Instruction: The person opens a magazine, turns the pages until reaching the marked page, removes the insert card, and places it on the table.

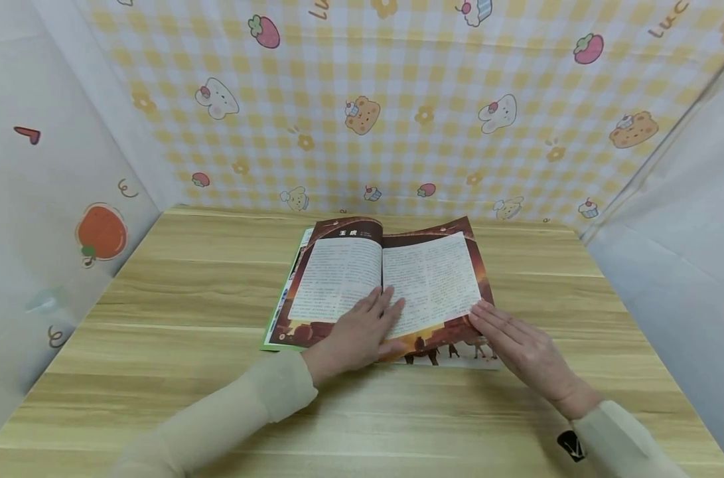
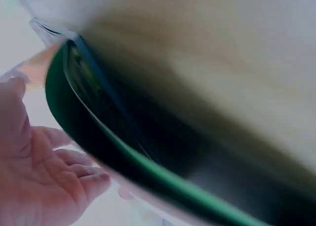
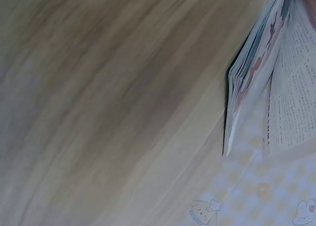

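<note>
An open magazine point(image 1: 338, 279) with printed text and dark reddish-brown page borders lies on the wooden table. My left hand point(image 1: 358, 332) rests palm down across its lower middle near the fold, fingers spread. At the lower right corner of the right-hand page point(image 1: 430, 285), my right hand point(image 1: 525, 352) pinches the paper, its thumb hidden underneath. That page stands raised, with an illustrated page showing below it. The left wrist view has the left hand point(image 2: 44, 171) beside the magazine's curved green edge point(image 2: 57, 97). In the right wrist view, the lifted page point(image 3: 294, 87) stands apart from the stack.
The wood-grain table point(image 1: 188, 299) extends around the magazine. A yellow checked cloth point(image 1: 397, 153) with cartoon prints hangs behind it. Pale panels stand at the left point(image 1: 51, 199) and right point(image 1: 684, 219). A small black tag point(image 1: 571, 445) shows by the right sleeve.
</note>
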Demonstrator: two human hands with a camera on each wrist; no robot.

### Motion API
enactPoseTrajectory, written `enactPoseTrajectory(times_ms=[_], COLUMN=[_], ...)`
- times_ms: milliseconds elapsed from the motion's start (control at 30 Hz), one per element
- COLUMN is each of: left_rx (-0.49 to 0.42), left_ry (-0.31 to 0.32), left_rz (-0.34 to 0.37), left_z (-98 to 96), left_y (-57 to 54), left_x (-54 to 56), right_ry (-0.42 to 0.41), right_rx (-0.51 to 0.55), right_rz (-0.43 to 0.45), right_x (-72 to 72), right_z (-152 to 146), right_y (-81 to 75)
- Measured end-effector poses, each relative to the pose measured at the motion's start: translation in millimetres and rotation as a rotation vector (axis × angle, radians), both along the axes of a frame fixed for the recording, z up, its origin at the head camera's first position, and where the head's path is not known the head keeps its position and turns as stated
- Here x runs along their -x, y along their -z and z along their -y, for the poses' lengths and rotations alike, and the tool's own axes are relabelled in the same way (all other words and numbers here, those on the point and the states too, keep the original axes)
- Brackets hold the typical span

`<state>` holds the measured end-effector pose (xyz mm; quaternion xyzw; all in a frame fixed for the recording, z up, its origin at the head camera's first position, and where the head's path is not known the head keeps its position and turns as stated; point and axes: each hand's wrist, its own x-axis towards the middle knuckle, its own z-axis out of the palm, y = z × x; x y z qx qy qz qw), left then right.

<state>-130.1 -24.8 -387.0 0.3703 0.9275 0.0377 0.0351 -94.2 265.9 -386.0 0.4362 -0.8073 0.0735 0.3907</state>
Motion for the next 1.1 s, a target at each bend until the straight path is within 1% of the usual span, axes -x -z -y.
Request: enactPoseTrajectory(times_ms=[167, 267, 400, 500, 567, 667, 800, 833, 933, 1033, 1100], left_rx=[-0.081, -0.112, -0.133, -0.127, -0.122, -0.129, -0.133, -0.143, -0.199, -0.26, -0.274], left_ry=[0.093, 0.131, 0.154, 0.144, 0.133, 0.124, 0.118, 0.119, 0.114, 0.103, 0.084], left_rz=[-0.035, -0.098, -0.189, -0.236, -0.262, -0.282, -0.297, -0.312, -0.327, -0.308, -0.271], left_z=[-26.1, -41.0, -55.4, -61.2, -63.5, -64.3, -61.9, -60.8, -55.8, -50.0, -45.8], left_y=[-0.7, -2.3, -2.8, -2.3, -1.7, -2.1, -6.1, -6.1, -6.0, -5.3, -6.2], left_x=[-6.7, -10.7, -14.8, -16.5, -16.6, -16.6, -15.2, -13.9, -8.4, -2.0, 1.5], right_ry=[-0.002, -0.005, -0.009, -0.007, -0.009, -0.013, -0.005, 0.0, 0.003, 0.001, 0.0], right_rx=[0.05, 0.073, 0.089, 0.092, 0.094, 0.097, 0.096, 0.104, 0.141, 0.179, 0.185], right_rz=[0.033, 0.048, 0.043, 0.04, 0.039, 0.032, 0.028, 0.035, 0.046, 0.047, 0.05], right_x=[-0.1, -0.4, -0.3, -0.5, -0.5, 0.1, 1.5, 1.9, 2.1, 2.4, 2.7], right_z=[2.7, 3.8, 5.4, 5.8, 5.8, 5.9, 6.9, 7.3, 7.8, 6.7, 5.1], right_y=[-0.9, -1.5, -2.1, -2.5, -3.1, -3.8, -4.4, -4.7, -7.7, -9.6, -8.9])
